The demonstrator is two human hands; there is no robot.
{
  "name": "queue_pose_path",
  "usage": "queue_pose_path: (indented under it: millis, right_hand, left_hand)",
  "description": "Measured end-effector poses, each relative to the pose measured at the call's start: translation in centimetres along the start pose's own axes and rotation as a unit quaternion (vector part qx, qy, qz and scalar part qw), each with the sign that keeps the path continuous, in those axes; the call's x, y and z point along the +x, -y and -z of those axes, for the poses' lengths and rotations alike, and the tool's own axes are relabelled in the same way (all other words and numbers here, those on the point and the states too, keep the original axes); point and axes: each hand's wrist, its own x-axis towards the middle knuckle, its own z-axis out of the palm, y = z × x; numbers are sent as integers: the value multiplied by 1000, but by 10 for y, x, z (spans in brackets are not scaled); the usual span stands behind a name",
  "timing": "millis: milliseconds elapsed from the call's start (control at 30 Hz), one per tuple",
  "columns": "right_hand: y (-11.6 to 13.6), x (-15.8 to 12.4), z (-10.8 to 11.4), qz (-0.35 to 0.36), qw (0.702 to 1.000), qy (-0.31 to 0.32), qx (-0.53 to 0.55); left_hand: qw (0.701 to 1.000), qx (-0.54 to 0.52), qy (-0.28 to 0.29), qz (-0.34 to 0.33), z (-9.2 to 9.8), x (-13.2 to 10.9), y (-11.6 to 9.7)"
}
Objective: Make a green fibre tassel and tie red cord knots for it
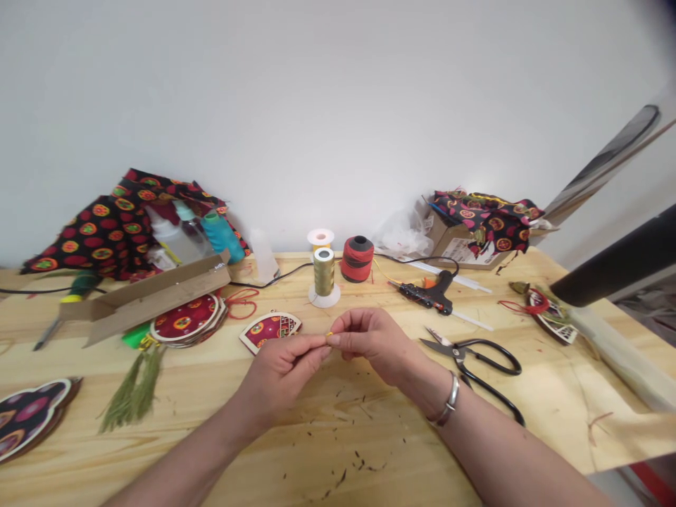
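My left hand (282, 370) and my right hand (370, 341) meet above the wooden tabletop (338, 436). Their fingertips pinch a short piece of gold thread (329, 335), mostly hidden by the fingers. Just beyond my left hand lies a fan-shaped wooden ornament (269, 331) faced with red patterned fabric. A spool of gold thread (324, 272) stands behind the fingertips, with a red thread spool (357, 258) to its right. Black-handled scissors (467, 359) lie to the right of my right hand. A metal bangle (450, 401) circles my right wrist.
A black hot glue gun (430, 294) lies at the back. Stacked fabric ornaments (184, 320), green tassels (132, 394), a cardboard box lid (153, 299), bottles (179, 236) and patterned cloth (84, 232) fill the left. A dark tube (617, 257) intrudes at right.
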Motion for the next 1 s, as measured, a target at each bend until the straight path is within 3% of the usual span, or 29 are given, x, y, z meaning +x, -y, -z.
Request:
queue_pose_path:
  millis: [233,600,833,1000]
  right_hand:
    - [-5,2,2,6,999,28,16]
    - [-3,2,2,13,997,65,30]
    - [0,1,1,12,999,32,31]
    - [3,-1,-2,51,999,7,-14]
  left_hand:
    - [1000,-12,-3,20,1,-2,-3]
    - [982,-128,15,141,5,-3,4]
    - [969,-172,16,176,5,-4,4]
    - [968,-172,16,181,4,-2,3]
